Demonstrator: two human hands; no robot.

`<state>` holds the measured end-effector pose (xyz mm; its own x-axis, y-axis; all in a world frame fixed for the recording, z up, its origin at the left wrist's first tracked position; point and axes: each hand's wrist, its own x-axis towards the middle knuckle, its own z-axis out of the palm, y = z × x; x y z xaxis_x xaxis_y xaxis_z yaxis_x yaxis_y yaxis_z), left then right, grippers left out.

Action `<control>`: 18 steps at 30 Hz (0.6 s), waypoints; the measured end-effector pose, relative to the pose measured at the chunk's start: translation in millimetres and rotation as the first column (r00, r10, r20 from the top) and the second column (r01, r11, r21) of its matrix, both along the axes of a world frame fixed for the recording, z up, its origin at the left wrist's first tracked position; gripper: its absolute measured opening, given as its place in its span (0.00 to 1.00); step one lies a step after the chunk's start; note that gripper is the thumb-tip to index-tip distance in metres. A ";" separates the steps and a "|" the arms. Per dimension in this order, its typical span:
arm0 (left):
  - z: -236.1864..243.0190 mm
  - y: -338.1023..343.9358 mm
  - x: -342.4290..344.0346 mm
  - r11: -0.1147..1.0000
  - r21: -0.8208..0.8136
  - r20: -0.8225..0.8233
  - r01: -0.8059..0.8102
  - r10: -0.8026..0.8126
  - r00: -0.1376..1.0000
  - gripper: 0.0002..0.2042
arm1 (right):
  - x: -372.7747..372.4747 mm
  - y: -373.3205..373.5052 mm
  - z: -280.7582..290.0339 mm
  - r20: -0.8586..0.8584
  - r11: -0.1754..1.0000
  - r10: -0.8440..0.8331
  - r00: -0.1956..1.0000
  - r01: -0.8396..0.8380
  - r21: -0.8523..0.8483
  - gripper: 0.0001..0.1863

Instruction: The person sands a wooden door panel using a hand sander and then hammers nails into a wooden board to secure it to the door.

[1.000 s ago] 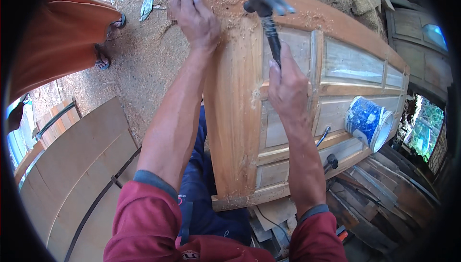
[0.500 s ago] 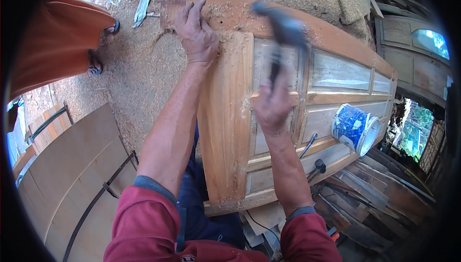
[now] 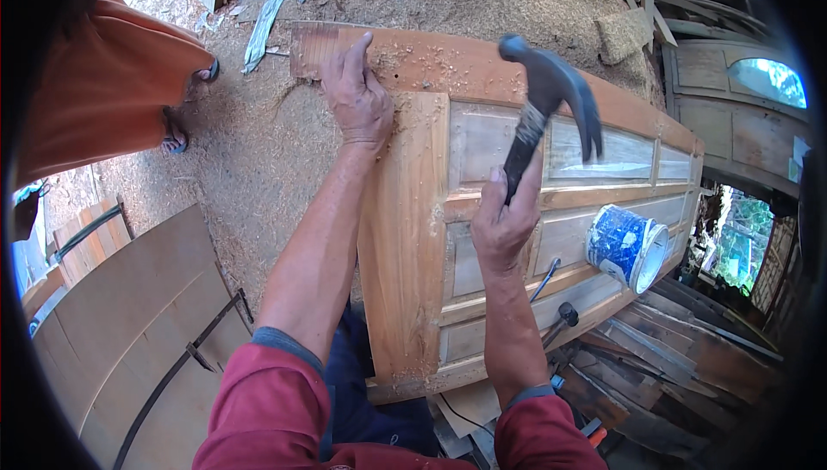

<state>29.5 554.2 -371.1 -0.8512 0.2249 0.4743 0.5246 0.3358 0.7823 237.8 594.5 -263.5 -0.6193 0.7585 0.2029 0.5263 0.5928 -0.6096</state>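
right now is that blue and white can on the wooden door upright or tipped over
Tipped over. The blue and white can lies on its side on the panelled wooden door, its round white end facing sideways toward the door's right edge.

Blue-white tub [image 3: 626,246] on door [image 3: 405,237]

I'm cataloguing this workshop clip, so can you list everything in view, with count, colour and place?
Panelled door: one, light brown wood, lying flat under both hands.
Hammer: one, dark head and handle, raised above the door.
Tub: one, blue and white, on its side on the door's right part.
Sawdust: pale, covering the ground left of and beyond the door.
Curved boards: several, brown, lower left.
Another person: one, orange clothing, upper left.
Scrap planks: many, dark, lower right.
Left hand: flat on the door's far corner.
Right hand: gripping the hammer's handle.
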 end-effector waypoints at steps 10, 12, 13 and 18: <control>-0.3 2.0 0.3 0.979 -0.107 0.045 0.175 -0.171 0.984 0.12 | 9.1 -8.1 10.0 -0.228 0.993 0.009 0.974 0.019 0.119 0.24; -6.6 -2.6 -2.4 0.973 -0.062 0.110 0.224 -0.216 0.970 0.11 | 12.8 -13.7 15.7 -0.243 0.994 -0.081 0.967 0.061 -0.089 0.24; -5.0 -2.8 -2.4 0.967 -0.058 0.172 0.247 -0.234 0.957 0.11 | 9.8 -11.0 20.1 -0.211 0.998 -0.039 0.977 0.026 -0.064 0.23; -4.6 -3.6 -2.9 0.947 -0.162 0.103 0.277 -0.263 0.959 0.09 | 13.4 -25.0 -7.2 -0.168 0.920 -0.169 0.971 0.094 -0.380 0.22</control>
